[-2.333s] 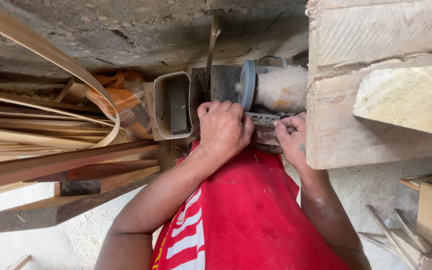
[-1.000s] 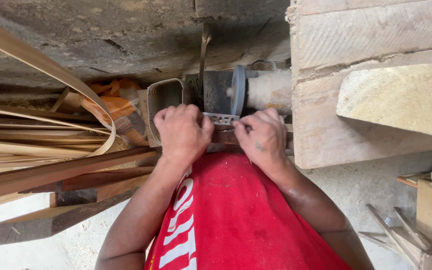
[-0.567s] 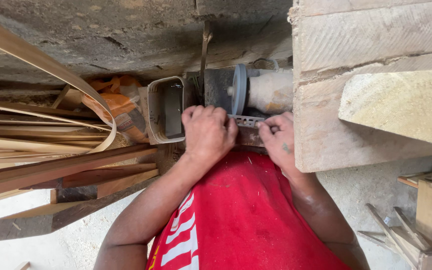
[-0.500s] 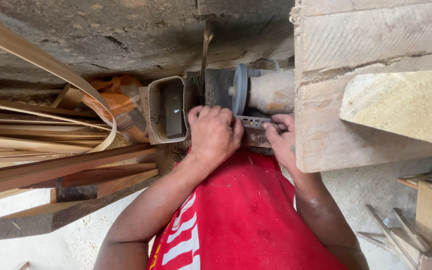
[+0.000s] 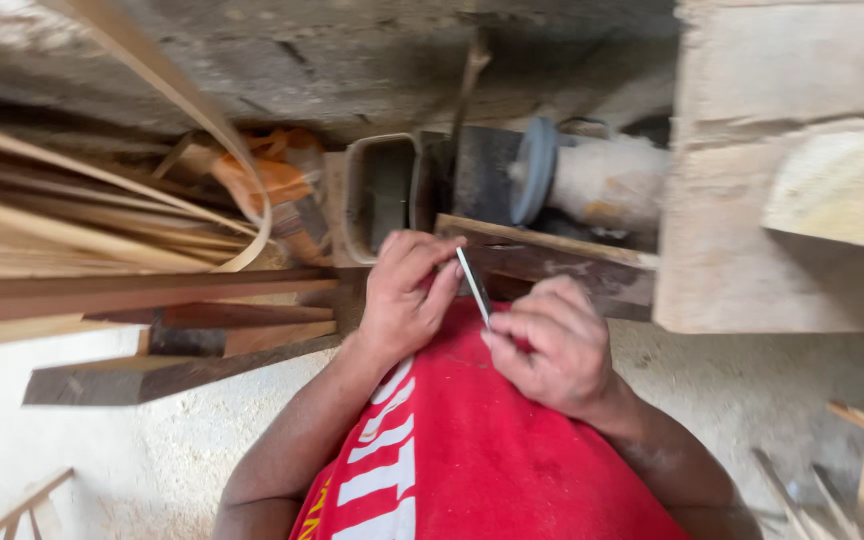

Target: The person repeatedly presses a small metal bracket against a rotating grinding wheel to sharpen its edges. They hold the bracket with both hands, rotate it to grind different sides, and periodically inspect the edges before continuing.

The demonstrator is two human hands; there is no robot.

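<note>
The dusty bench grinder with its dark wheel and grey flange (image 5: 512,180) sits just beyond the worn wooden rest board (image 5: 552,262). My left hand (image 5: 407,300) and right hand (image 5: 552,345) are close together, both pinching the thin flat metal blade (image 5: 474,286) above my red shirt. With so narrow a pinch, I reckon it could slip or nick a fingertip.

The blade (image 5: 474,285) is motion-blurred, its lower end hidden in the right hand (image 5: 552,345); the planks (image 5: 102,290) run off the left edge.
</note>
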